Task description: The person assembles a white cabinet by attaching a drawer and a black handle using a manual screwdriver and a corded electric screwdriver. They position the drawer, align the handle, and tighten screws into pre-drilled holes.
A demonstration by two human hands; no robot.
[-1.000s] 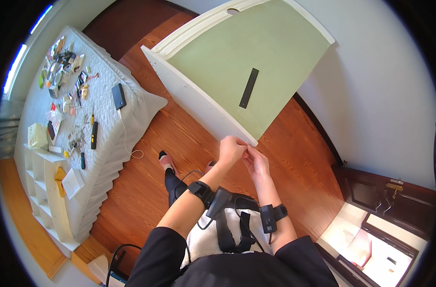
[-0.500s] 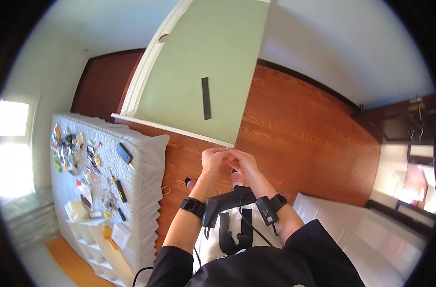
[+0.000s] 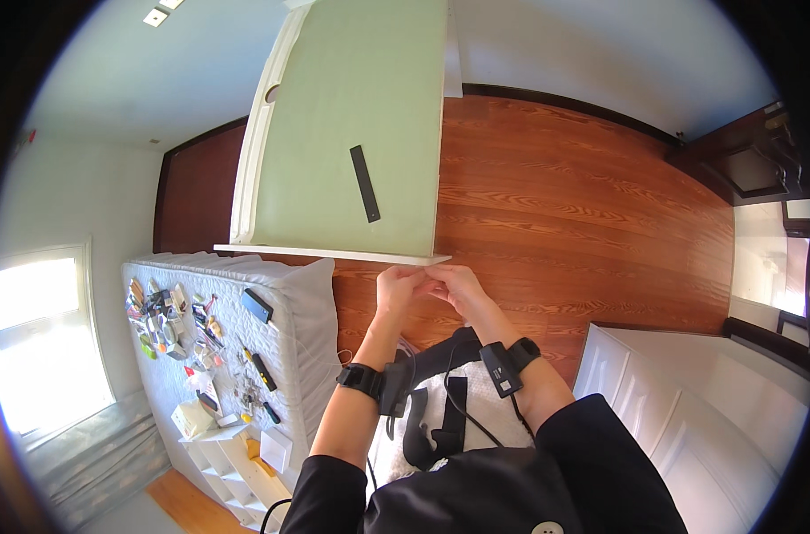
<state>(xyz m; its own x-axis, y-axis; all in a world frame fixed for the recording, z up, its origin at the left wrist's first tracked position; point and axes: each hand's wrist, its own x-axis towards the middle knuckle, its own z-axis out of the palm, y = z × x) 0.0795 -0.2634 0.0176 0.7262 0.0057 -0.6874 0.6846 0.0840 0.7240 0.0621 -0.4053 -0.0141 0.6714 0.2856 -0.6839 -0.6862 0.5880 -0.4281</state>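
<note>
My left hand point(image 3: 399, 290) and my right hand point(image 3: 459, 288) meet in front of me, fingers bent and fingertips drawn together. Anything pinched between them is too small or hidden to make out. Just beyond my fingertips runs the white edge strip point(image 3: 334, 254) of a large pale green panel point(image 3: 325, 187); I cannot tell whether my fingers touch it. A flat black bar point(image 3: 365, 184) lies slantwise on the green surface. Both my wrists wear black straps with small devices.
To the left, a bed with a quilted pale cover point(image 3: 302, 338) carries several tools, a blue phone-like slab point(image 3: 256, 305) and a white compartment rack point(image 3: 231, 472). Wooden floor point(image 3: 547, 205) stretches right of the panel. A white panelled cabinet point(image 3: 681, 409) stands at lower right.
The view has turned, so the panel and black bar appear rotated and the bed sits further right in the picture. My hands remain together near the panel's near corner.
</note>
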